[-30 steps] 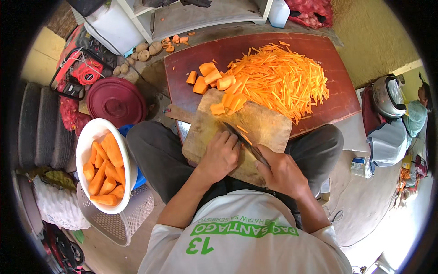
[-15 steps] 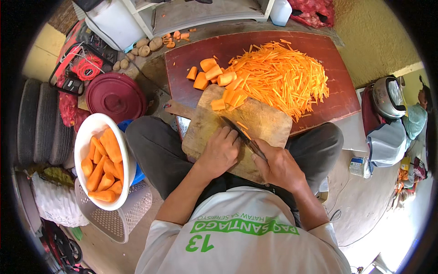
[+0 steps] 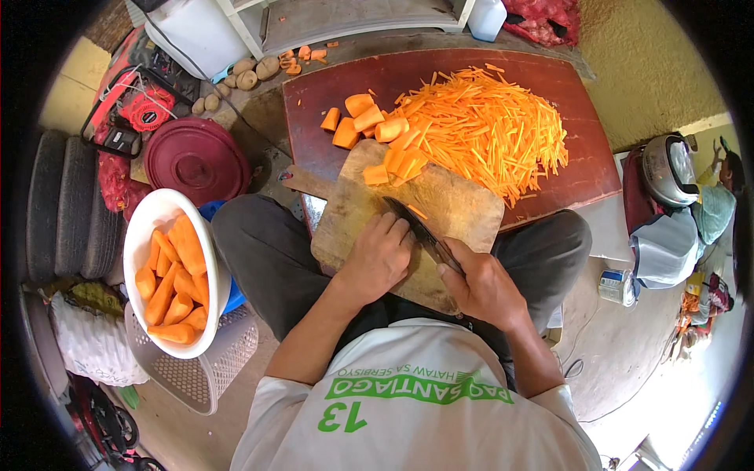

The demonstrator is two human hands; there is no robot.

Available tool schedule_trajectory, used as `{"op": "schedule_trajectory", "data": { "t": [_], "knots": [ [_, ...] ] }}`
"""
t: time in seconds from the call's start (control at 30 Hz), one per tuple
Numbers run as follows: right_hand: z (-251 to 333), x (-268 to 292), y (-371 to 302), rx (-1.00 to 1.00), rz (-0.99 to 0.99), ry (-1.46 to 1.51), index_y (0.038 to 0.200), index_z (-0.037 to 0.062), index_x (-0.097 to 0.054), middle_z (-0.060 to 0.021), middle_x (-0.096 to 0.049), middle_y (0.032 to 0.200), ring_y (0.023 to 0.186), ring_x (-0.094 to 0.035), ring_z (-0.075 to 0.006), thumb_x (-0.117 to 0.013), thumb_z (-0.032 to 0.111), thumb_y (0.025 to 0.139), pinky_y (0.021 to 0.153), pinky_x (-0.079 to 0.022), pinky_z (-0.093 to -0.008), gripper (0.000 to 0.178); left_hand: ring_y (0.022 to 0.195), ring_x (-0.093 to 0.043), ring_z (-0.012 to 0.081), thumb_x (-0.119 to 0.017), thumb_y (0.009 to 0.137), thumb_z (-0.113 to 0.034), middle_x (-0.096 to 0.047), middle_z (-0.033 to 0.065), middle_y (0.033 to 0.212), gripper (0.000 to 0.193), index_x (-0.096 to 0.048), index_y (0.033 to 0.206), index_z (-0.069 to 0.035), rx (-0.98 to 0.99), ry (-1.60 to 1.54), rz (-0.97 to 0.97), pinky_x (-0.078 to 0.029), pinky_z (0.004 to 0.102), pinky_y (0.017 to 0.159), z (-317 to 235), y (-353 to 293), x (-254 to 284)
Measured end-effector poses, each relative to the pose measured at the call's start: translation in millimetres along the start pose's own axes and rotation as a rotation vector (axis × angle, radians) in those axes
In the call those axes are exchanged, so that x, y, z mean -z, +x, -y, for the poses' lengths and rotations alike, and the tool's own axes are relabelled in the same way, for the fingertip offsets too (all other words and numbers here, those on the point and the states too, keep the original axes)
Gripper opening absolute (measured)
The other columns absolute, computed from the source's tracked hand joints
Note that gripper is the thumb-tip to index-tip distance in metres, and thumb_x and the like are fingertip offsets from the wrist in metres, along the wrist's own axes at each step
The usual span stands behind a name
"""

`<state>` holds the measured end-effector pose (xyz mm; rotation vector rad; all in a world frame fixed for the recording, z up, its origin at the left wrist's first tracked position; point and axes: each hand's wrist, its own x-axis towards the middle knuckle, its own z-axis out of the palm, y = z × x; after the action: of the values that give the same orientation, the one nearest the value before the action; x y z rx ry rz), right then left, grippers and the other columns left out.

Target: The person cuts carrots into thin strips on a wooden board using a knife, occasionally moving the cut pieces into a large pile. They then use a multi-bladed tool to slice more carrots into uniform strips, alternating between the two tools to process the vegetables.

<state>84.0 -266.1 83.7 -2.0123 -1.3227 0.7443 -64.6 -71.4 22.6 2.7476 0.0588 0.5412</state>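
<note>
A worn wooden cutting board [image 3: 463, 206] lies across my lap, its far end on a red tabletop. My right hand [image 3: 488, 289] is wrapped round the handle of a knife [image 3: 418, 224], whose dark blade points up and left over the board. Against the blade's left side, my left hand [image 3: 378, 255] has its fingers curled down onto the board; whatever they hold is hidden. One thin carrot stick [image 3: 417, 212] lies just right of the blade. Sliced carrot pieces [image 3: 402, 163] rest on the board's far end, beyond both hands.
A large heap of carrot sticks [image 3: 491, 129] and thick carrot chunks [image 3: 365, 118] sit on the red tabletop [image 3: 581, 149]. To my left, a white basin [image 3: 222, 302] holds peeled carrots [image 3: 179, 271], above a perforated basket [image 3: 224, 377]. A maroon lidded tub [image 3: 196, 161] stands beyond.
The knife and both hands have barely shifted on the board. Beside the blade one carrot stick shows now, where two showed before. The whole view has moved slightly.
</note>
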Motion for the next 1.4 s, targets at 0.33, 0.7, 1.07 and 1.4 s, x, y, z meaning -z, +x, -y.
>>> {"op": "schedule_trajectory", "data": {
  "t": [0.33,0.7,1.07,1.4],
  "knots": [
    [0,-2,3,0.029,-0.006,0.017,0.150,-0.0035,-0.059,-0.0392,-0.074,0.105,0.101,-0.073,-0.0590,-0.073,0.015,0.104,0.086,-0.060,-0.0628,0.051,0.105,-0.065,0.0332,-0.082,0.072,-0.016,-0.069,0.0150,0.103,0.037,-0.079,0.103,0.005,0.018,-0.010,0.024,-0.055,0.0437,0.093,1,0,3],
    [-2,0,9,0.144,-0.109,0.002,0.138,-0.0039,-0.066,-0.0296,-0.072,0.095,0.088,-0.075,-0.0499,-0.073,0.009,0.105,0.078,-0.060,-0.0495,0.037,0.106,-0.065,0.0349,-0.081,0.070,-0.014,-0.069,0.0155,0.104,0.038,-0.078,0.104,0.004,0.062,-0.028,0.024,-0.055,0.0454,0.095,2,-3,-5],
    [4,17,-13,-0.048,-0.039,0.221,0.131,-0.0027,-0.068,-0.0226,-0.062,0.083,0.075,-0.060,-0.0384,-0.072,0.007,0.105,0.070,-0.053,-0.0457,0.029,0.087,-0.066,0.0371,-0.080,0.073,0.003,-0.063,0.0140,0.091,0.023,-0.073,0.095,-0.001,0.191,-0.133,-0.299,-0.054,0.0484,0.076,20,-4,-8],
    [-33,48,3,0.022,-0.016,0.049,0.129,-0.0004,-0.072,-0.0187,-0.064,0.084,0.071,-0.060,-0.0279,-0.075,0.007,0.101,0.071,-0.053,-0.0397,0.029,0.076,-0.066,0.0336,-0.085,0.082,0.003,-0.063,0.0104,0.082,0.018,-0.076,0.095,-0.005,0.170,-0.147,-0.425,-0.053,0.0470,0.069,17,1,-9]
  ]
}}
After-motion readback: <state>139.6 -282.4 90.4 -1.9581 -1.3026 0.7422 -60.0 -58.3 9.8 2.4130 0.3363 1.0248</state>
